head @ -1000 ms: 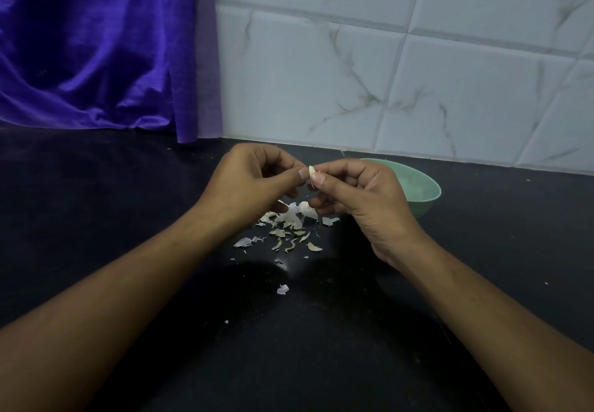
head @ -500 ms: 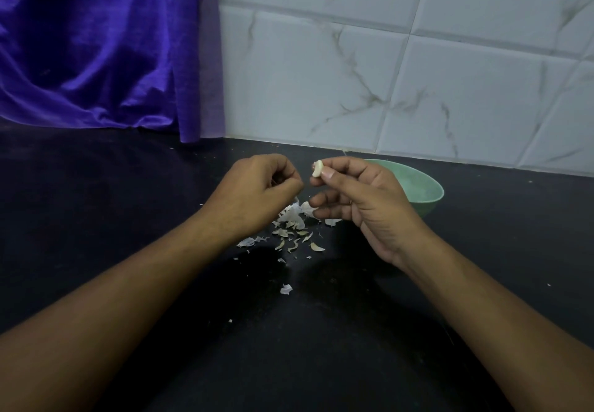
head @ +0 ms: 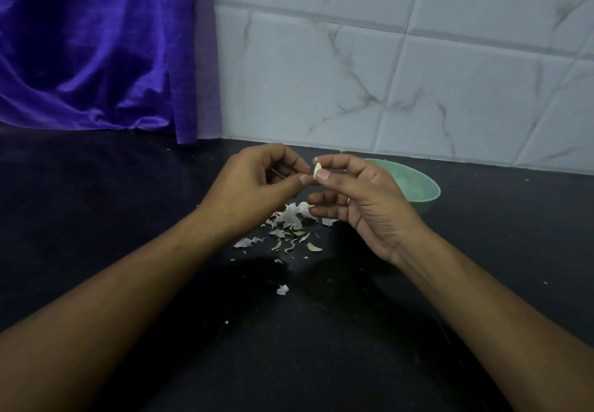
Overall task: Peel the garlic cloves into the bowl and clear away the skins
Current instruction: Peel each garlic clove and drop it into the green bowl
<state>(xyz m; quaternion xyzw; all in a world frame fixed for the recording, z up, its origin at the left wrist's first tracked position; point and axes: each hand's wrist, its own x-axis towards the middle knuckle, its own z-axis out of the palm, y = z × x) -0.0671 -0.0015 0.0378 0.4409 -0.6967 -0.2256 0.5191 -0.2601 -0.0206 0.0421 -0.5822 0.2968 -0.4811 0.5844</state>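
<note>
Two bare hands meet above a black countertop [head: 96,218]. The right hand [head: 363,206] pinches a small pale garlic clove [head: 317,170] between thumb and forefinger, its other fingers loosely curled. The left hand [head: 254,186], fingers curled, nips the clove's left edge. Directly below the grip lies a scatter of papery white garlic skins [head: 291,218]. Just behind the right hand sits a round pale-green bowl [head: 421,186], its contents hidden. Farther back hang a purple cloth [head: 96,42] and white marbled wall tiles [head: 418,74].

- Right hand [head: 360,206] pinches a clove [head: 317,171] between thumb and forefinger, other fingers loosely curled.
- Left hand [head: 257,183] curled, thumb tip at the clove (grip unclear).
- Both forearms reach forward, angled inward.
</note>
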